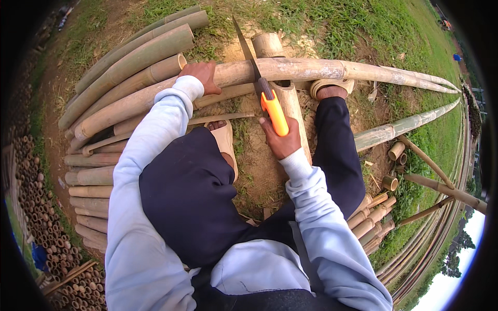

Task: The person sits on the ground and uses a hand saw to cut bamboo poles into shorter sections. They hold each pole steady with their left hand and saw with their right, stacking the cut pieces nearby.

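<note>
**Right hand on the saw, blade set into the pole**

The right hand (280, 140) is wrapped tight round the orange handle of a hand saw (259, 85), its blade laid across the long bamboo pole (321, 68) that runs crosswise in front of the person. The left hand (201, 75) is pressed flat and closed over the same pole further along, pinning it down. A sandalled foot (328, 88) bears on the pole just to the other side of the blade, and the pole rests over a short upright log (270, 46).

By the look of it the cut is under way but not through: the pole reads as one piece either side of the blade. Short cut sections (374, 215) lie piled by the right leg, so some lengths seem already done.

How deep the teeth have gone I cannot tell; the blade and handle cover the kerf. The pole's left end disappears under the sleeve and among stacked poles (129, 62), and its far tip bends off toward the rim.
</note>
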